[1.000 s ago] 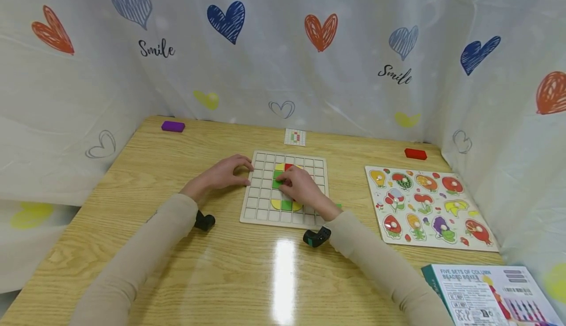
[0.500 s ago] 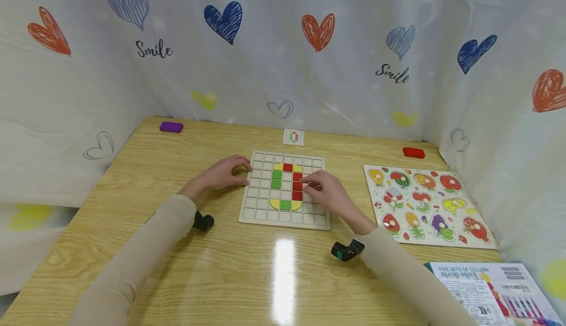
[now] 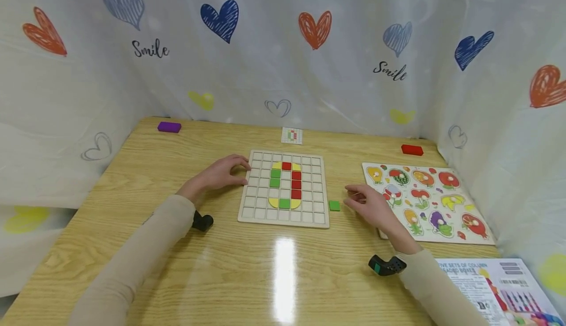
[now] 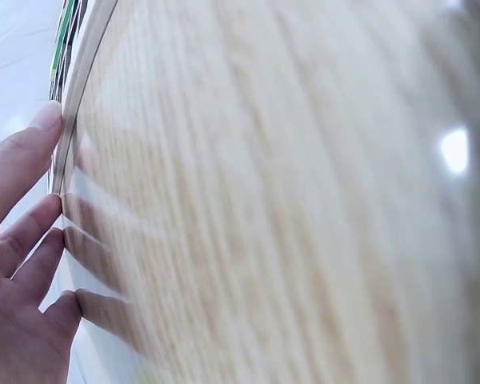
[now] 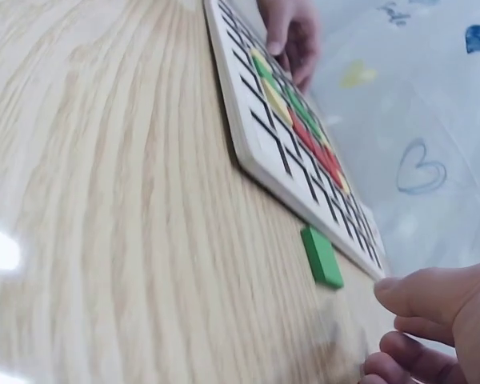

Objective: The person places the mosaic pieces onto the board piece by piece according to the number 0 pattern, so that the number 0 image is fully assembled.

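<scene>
A white grid board (image 3: 262,214) lies on the table, bearing an oval ring of red, green and yellow tiles. Two green tiles (image 3: 275,178) sit on the ring's left side, with red tiles (image 3: 296,184) down its right. My left hand (image 3: 223,172) touches the board's left edge with thumb and fingertips, as the left wrist view (image 4: 24,264) also shows. Just off the board's right side lies a loose green tile (image 3: 334,205). My right hand (image 3: 369,206) hovers to the right of that tile, apart from it, its fingers loosely bent and nothing visible in them.
Behind the board lies a small pattern card (image 3: 292,135). A fruit puzzle board (image 3: 424,203) is to the right, partly behind my right hand, with a printed box (image 3: 508,286) nearer. Purple (image 3: 169,127) and red (image 3: 412,150) blocks lie towards the back.
My right hand has moved right, from over the ring's green left side, past the red column, to beyond the board. The loose green tile has come into full view. My left hand stays put.
</scene>
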Available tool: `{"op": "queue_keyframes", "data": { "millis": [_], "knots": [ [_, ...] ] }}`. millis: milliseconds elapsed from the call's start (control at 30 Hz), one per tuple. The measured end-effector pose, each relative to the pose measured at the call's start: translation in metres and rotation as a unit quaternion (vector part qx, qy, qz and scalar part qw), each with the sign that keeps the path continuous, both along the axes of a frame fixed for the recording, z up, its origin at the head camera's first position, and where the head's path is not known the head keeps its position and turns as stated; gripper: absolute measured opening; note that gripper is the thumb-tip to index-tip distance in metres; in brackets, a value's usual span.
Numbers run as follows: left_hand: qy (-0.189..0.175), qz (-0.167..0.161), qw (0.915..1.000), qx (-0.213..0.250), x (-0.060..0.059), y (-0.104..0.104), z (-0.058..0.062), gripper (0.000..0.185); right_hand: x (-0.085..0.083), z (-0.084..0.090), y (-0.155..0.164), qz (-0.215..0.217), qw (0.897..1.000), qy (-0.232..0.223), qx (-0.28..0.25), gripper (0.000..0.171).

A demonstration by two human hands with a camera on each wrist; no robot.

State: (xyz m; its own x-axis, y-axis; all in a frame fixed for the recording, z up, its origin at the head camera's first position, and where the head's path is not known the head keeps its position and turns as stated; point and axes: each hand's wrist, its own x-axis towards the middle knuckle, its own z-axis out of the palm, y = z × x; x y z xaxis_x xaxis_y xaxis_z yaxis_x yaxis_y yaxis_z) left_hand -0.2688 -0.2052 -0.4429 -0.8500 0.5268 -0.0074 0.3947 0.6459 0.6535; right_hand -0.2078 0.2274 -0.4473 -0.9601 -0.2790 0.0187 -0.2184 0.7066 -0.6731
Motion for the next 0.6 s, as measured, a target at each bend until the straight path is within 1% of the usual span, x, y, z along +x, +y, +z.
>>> {"op": "queue_keyframes", "data": {
  "millis": [100, 200, 333, 600],
  "knots": [
    [0.0, 0.0, 1.0, 0.002, -0.001, 0.001, 0.0, 0.037, 0.002, -0.001, 0.008, 0.003, 1.0, -0.01, 0.007, 0.043],
    [-0.005, 0.005, 1.0, -0.001, -0.001, 0.0, 0.001, 0.037, 0.003, -0.004, 0.01, 0.01, 1.0, -0.011, 0.0, 0.042],
    [-0.01, 0.008, 0.9999, -0.004, -0.003, 0.0, 0.0, 0.038, 0.004, -0.006, 0.007, 0.019, 1.0, -0.015, -0.014, 0.04],
    [-0.019, 0.009, 0.9998, -0.003, -0.002, 0.001, 0.0, 0.038, 0.006, -0.009, -0.008, 0.045, 0.999, -0.004, -0.017, 0.037]
  ]
}}
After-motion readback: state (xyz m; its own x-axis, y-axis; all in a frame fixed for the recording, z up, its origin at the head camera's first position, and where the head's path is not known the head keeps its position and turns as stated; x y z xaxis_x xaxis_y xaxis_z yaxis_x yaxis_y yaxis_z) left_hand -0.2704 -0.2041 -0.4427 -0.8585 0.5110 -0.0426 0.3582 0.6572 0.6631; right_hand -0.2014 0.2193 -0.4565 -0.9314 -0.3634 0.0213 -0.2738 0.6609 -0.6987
